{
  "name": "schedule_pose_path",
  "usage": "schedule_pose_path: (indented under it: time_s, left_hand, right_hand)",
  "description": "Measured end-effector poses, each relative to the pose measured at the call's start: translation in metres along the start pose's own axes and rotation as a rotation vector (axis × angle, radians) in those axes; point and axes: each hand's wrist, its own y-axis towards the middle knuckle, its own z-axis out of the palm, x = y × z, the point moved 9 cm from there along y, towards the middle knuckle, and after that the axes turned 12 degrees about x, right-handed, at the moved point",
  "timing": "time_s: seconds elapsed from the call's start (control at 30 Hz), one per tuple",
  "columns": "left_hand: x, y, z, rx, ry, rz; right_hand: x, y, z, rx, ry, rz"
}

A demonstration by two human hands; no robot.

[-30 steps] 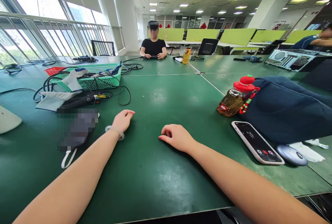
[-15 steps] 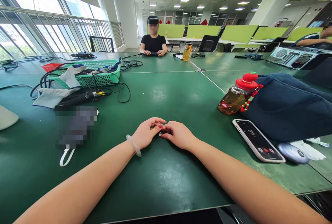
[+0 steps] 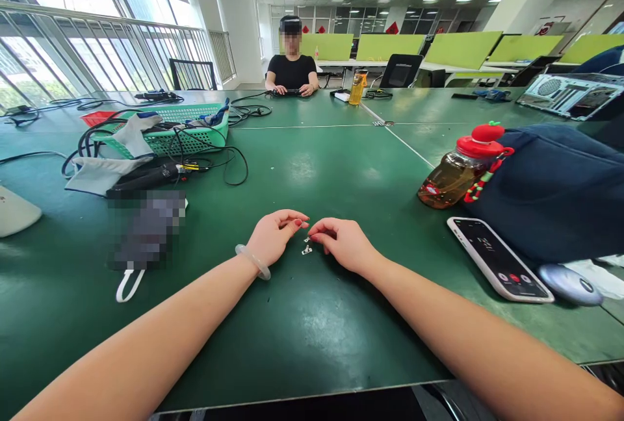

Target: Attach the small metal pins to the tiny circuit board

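My left hand, with a pale bangle at the wrist, is closed in a pinch of thumb and forefinger. Whatever sits at its fingertips is too tiny to name. To its right, my right hand is pinched too, its fingertips at the upper end of a small silvery piece with a dark middle. This piece is just above or on the green table, between the two hands; I cannot tell which. A short gap separates the fingertips of both hands.
At the right are a phone, a rounded grey mouse-like object, a red-lidded bottle and a dark blue bag. A green basket with cables stands at the left. Across the table sits a person.
My hands have drawn slightly apart, opening a gap between their fingertips. The small silvery piece, mostly covered before, now shows below them. The view has tilted down a little.
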Motion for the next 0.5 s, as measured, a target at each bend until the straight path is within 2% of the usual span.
schedule_pose_path:
  time_s: [0.2, 0.5]
  left_hand:
    - [0.000, 0.001, 0.011, 0.074, -0.054, 0.053]
    - [-0.016, -0.006, 0.014, 0.078, 0.165, 0.087]
  right_hand:
    - [-0.004, 0.000, -0.006, -0.072, 0.095, 0.013]
    - [-0.005, -0.002, -0.010, -0.096, 0.062, 0.017]
